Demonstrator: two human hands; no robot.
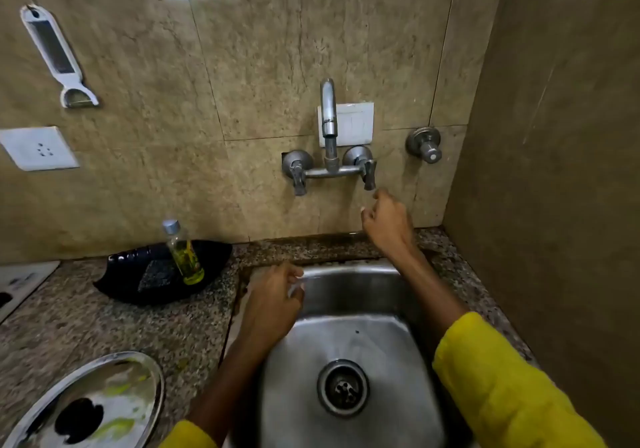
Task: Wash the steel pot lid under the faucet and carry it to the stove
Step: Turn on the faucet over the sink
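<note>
The steel pot lid (pixel 90 402), round with a black knob, lies on the granite counter at the bottom left, apart from both hands. My left hand (pixel 273 300) rests over the sink's (pixel 349 350) left rim, fingers loosely curled, holding nothing. My right hand (pixel 386 221) is raised just below the faucet's right tap handle (pixel 369 174), fingers apart, close to the handle but not clearly touching it. The faucet spout (pixel 329 115) stands on the wall above the sink; I see no water running.
A black dish (pixel 138 274) with a scrub pad and a bottle of yellow liquid (pixel 183 253) sits left of the sink. A wall socket (pixel 38 148) and a hanging grater (pixel 55 53) are at left. A white appliance corner (pixel 20 285) shows far left. A wall closes the right side.
</note>
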